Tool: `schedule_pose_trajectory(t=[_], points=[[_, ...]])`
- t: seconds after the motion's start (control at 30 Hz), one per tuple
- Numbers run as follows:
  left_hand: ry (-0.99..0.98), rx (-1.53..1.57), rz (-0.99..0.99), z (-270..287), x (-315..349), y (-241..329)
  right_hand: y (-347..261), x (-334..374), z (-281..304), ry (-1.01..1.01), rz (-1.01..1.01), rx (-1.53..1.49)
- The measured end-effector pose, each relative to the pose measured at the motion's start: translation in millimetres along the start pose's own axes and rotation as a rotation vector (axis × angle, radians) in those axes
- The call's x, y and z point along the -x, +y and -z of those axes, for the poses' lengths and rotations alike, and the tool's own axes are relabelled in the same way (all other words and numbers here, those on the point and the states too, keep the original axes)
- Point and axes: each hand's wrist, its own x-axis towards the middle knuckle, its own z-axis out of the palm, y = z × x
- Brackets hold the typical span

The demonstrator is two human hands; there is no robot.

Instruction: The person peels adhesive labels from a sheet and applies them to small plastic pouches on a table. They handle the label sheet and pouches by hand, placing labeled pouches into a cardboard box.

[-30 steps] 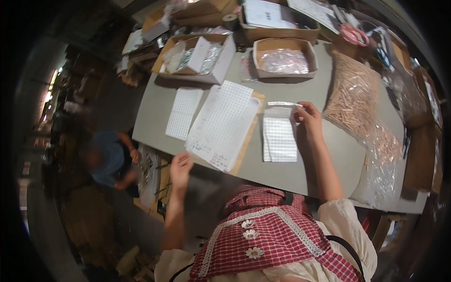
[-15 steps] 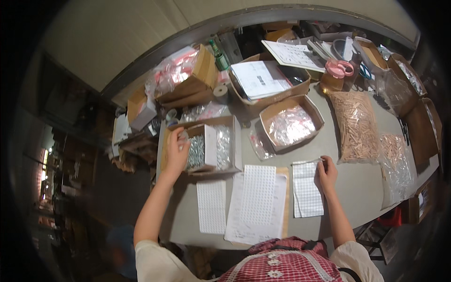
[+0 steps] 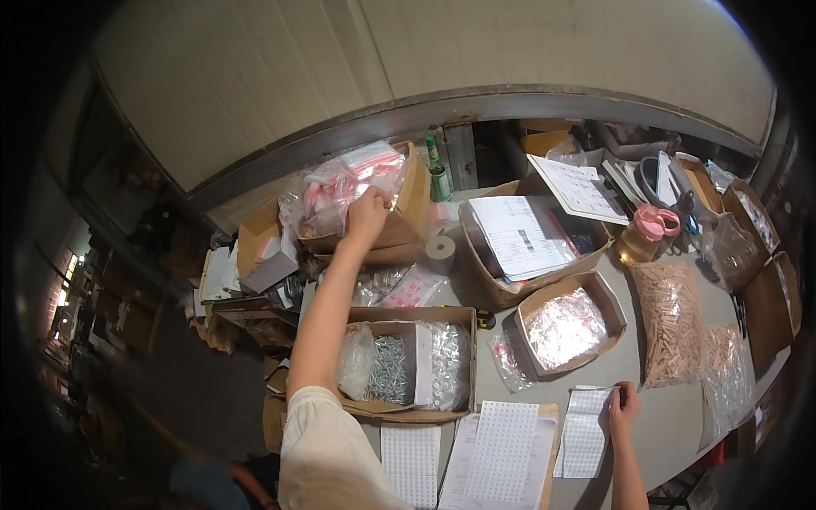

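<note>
My left arm stretches over the screw box to an open carton [image 3: 414, 200] of clear plastic bags [image 3: 340, 183] with red strips. At the carton's near side, my left hand [image 3: 369, 219] is curled against the bags; its fingertips are partly hidden, and I cannot make out what they hold. My right hand [image 3: 625, 408] is closed at the upper right corner of a checked paper sheet [image 3: 584, 433], which lies flat on the table. Below my left forearm is a cardboard box [image 3: 473, 365] with loose silver screws [image 3: 388, 370] and, behind a divider, small bagged parts [image 3: 448, 353].
Printed sheets [image 3: 501, 450] lie at the front. A small carton [image 3: 614, 297] holds shiny packets, with a larger carton of papers [image 3: 518, 229] behind it. At right are a bag of wooden dowels [image 3: 670, 323] and a pink-lidded bottle [image 3: 643, 238]. A tape roll [image 3: 439, 249] stands near the bags.
My left hand has moved from the screw box, up and away to the carton of bags. The view has tilted farther up. My right hand stays at the checked sheet's corner.
</note>
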Motion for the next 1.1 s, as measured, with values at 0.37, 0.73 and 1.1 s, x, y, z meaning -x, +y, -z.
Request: schedule_pose_trajectory(t=[0.37, 0.73, 1.1], points=[[-0.666, -0.006, 0.423, -12.8, -63.0, -14.7, -14.2, -1.3, 1.9, -0.017, -0.064, -0.01], [0.07, -0.521, -0.608, -31.8, 25.7, 81.2, -25.3, -0.3, 1.3, 0.052, 0.062, 0.198], [-0.555, 0.17, 0.017, -158.3, 54.4, 68.0, -36.6, -2.7, -0.4, 0.035, 0.025, 0.163]])
